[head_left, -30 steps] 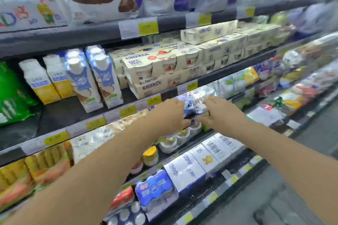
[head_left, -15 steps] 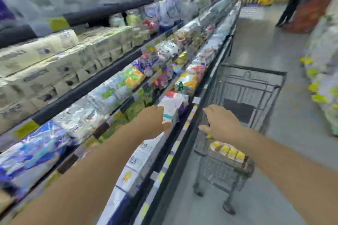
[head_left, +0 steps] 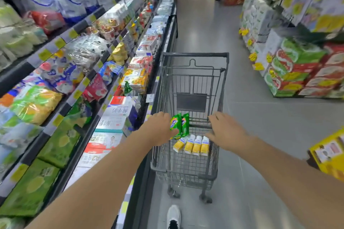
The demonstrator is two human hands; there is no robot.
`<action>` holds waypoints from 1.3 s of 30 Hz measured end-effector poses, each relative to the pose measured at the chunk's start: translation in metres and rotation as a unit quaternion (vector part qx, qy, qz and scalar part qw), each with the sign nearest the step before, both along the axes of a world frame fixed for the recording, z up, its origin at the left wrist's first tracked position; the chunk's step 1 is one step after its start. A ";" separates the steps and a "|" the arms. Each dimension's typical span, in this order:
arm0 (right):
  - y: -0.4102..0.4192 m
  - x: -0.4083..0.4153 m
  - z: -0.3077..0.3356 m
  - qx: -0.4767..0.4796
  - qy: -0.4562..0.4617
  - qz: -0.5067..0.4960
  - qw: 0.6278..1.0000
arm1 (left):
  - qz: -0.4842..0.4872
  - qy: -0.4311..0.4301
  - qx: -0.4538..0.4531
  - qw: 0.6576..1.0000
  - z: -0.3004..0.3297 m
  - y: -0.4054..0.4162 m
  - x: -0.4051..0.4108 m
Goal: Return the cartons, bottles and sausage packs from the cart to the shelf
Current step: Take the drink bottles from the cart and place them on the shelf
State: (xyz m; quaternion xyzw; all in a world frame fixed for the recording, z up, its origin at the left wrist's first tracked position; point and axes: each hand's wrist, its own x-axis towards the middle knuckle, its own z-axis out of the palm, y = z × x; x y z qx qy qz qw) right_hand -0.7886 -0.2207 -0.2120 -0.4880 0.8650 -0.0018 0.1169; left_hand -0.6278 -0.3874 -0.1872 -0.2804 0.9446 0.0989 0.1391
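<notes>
Turning from shelf [head_left: 87,82] to cart [head_left: 195,55].

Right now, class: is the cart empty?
No: four yellow cartons stand in the cart, and the left hand holds green packs over it.

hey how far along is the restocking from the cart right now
Done: can't tell; nothing here shows which goods on the shelf came from the cart. In hand: the left hand holds green packs over the cart; the right hand is open. Left: four yellow bottles in the basket.
</notes>
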 end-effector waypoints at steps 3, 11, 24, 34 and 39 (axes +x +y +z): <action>-0.027 -0.020 -0.024 0.013 -0.005 -0.019 1.000 | -0.028 -0.014 0.000 1.000 -0.029 -0.030 -0.037; -0.105 -0.071 -0.111 0.080 -0.014 -0.084 0.993 | -0.086 -0.058 0.040 0.994 -0.126 -0.119 -0.118; -0.145 -0.117 -0.345 0.183 -0.132 -0.171 0.959 | -0.050 -0.137 0.160 0.976 -0.383 -0.135 -0.160; -0.156 -0.119 -0.461 0.126 -0.209 -0.374 0.895 | 0.059 -0.162 0.181 0.968 -0.488 -0.122 -0.179; -0.156 -0.125 -0.496 0.098 -0.241 -0.448 0.856 | 0.138 -0.137 0.191 0.962 -0.521 -0.124 -0.183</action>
